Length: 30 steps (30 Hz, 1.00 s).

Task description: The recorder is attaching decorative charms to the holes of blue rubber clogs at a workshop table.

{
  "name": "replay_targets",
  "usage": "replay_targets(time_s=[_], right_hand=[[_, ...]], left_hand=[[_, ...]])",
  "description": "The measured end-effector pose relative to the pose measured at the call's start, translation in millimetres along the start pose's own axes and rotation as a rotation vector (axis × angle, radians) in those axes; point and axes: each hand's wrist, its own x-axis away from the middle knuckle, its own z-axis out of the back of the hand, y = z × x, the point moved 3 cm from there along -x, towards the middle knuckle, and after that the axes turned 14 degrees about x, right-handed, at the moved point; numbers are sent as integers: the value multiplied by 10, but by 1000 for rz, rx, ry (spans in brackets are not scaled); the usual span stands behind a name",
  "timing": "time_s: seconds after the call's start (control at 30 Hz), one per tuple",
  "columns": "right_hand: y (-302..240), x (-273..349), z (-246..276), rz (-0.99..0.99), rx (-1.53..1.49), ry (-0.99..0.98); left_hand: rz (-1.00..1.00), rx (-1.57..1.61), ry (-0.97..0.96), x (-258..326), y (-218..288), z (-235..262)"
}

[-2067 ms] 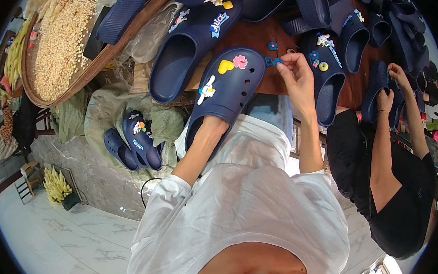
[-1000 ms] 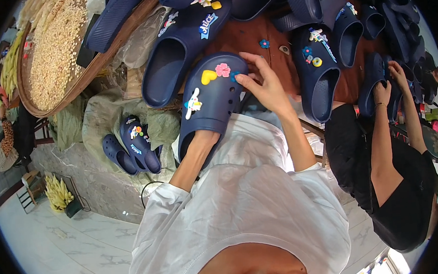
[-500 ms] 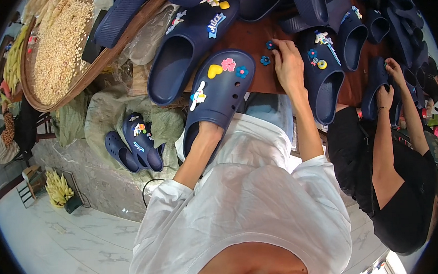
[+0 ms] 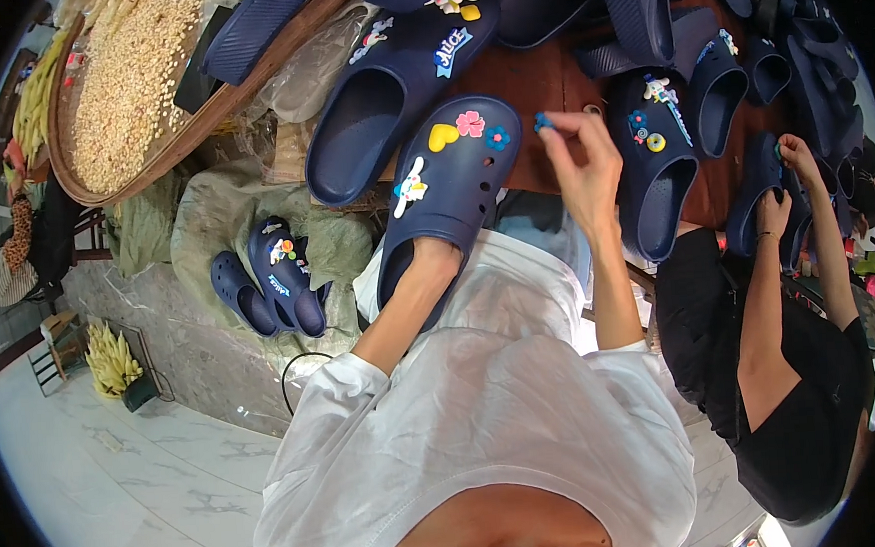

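Observation:
My left hand [image 4: 438, 257] is pushed into a navy clog [image 4: 447, 195] and bears it up from inside; its fingers are hidden. On the clog's upper sit a yellow heart charm [image 4: 442, 137], a pink flower charm [image 4: 469, 124], a blue flower charm [image 4: 496, 138] and a white character charm [image 4: 410, 187]. Open holes line its right side. Just right of the toe, my right hand [image 4: 588, 164] is closed in a pinch on a small loose blue flower charm [image 4: 542, 122]. Beside that hand lies a decorated navy clog [image 4: 659, 185].
Behind are more navy clogs [image 4: 358, 118] on a brown surface [image 4: 521, 78]. A round tray of pale kernels [image 4: 131, 92] stands at the upper left, with a pair of clogs [image 4: 288, 283] below it. At the right, a person in black [image 4: 800, 392] handles another clog [image 4: 755, 179].
My right hand has drawn back toward me from the brown surface, with a blue flower charm between its fingertips. The left hand stays inside the clog. The view has shifted slightly.

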Motion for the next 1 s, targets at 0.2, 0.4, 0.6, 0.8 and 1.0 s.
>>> replay_targets(time_s=[0.2, 0.4, 0.6, 0.8, 1.0], right_hand=[[-318, 280, -131, 338, 53, 76], [-323, 333, -186, 446, 170, 89], [-273, 349, -187, 49, -123, -104], [-33, 339, -253, -396, -694, -450], [-26, 306, -265, -521, -646, -461]], left_hand=[[6, 5, -13, 25, -37, -32], [-60, -28, 0, 112, -28, -215], [-165, -82, 45, 248, -54, -226], [-203, -210, 34, 337, -142, -146], [-206, -202, 34, 368, -144, -99]])
